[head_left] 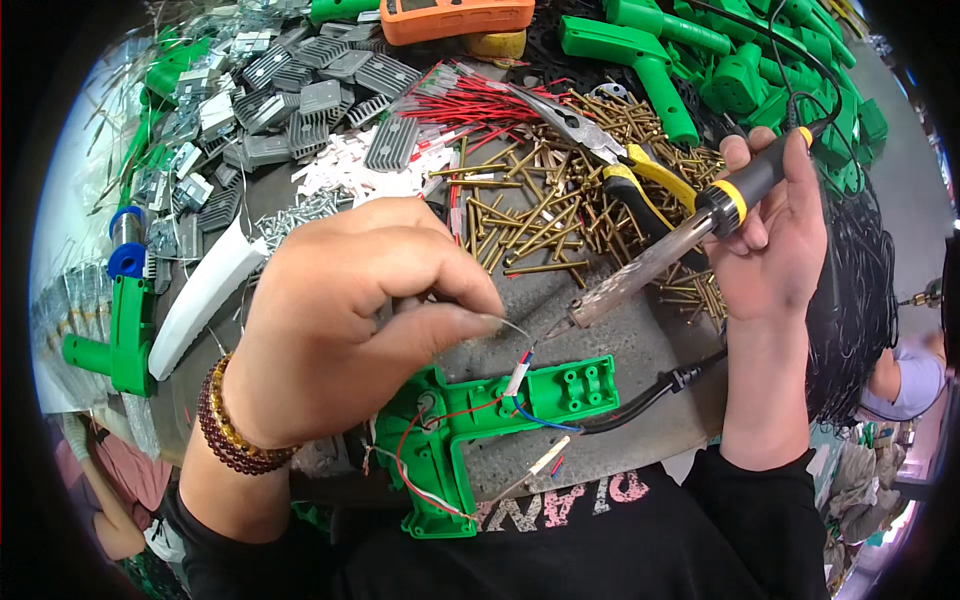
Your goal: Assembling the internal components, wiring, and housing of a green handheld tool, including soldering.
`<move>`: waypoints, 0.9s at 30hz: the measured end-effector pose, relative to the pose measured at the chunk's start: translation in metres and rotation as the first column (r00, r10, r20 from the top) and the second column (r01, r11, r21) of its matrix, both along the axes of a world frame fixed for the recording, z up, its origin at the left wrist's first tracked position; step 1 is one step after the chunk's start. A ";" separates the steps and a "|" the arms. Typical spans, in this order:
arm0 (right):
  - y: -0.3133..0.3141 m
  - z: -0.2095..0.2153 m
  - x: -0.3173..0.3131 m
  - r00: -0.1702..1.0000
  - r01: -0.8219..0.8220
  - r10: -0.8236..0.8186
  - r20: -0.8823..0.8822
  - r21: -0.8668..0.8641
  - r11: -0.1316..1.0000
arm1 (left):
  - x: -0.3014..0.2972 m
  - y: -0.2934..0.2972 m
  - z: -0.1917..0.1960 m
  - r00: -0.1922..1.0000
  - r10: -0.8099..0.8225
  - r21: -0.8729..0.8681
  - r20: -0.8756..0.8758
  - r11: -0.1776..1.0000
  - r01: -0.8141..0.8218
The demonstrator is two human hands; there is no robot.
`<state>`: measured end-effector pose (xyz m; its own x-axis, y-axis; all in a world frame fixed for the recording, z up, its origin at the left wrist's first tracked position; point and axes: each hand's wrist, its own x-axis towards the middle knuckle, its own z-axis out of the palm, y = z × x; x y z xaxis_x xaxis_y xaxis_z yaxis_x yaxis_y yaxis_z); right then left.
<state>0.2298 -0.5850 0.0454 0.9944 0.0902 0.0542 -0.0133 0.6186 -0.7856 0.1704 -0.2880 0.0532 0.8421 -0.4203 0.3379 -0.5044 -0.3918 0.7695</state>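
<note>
My left hand, with a beaded bracelet at its wrist, pinches a thin length of solder wire between thumb and finger. My right hand grips the black and yellow handle of a soldering iron. The iron's tip points down and left, close to the wire's end. Just below both, a joint on red and blue leads stands above a white sleeve. An open green pistol-shaped housing half lies in front of me. Inside it run a red wire and a blue wire.
Brass screws, pliers, red wires and white pieces cover the bench's far side. Grey finned heat sinks heap at far left, green housings at far right. A blue spool stands left. Other people sit at both sides.
</note>
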 end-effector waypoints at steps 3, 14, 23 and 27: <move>-0.002 -0.001 -0.002 1.000 0.023 -0.022 0.018 -0.046 0.999 | -0.003 0.011 0.011 0.987 0.060 -0.022 0.152 0.998 -0.057; 0.052 0.020 -0.055 0.956 -0.163 0.164 0.242 -0.027 0.986 | -0.096 0.036 0.009 0.885 0.362 -0.069 0.292 0.931 -0.358; 0.052 0.009 -0.049 0.954 -0.098 0.110 0.280 -0.057 0.994 | -0.087 0.035 -0.007 0.805 0.380 -0.140 0.455 0.924 -0.357; 0.047 0.005 -0.043 0.951 -0.066 0.078 0.298 -0.050 0.997 | -0.087 0.032 -0.009 0.797 0.388 -0.100 0.462 0.916 -0.388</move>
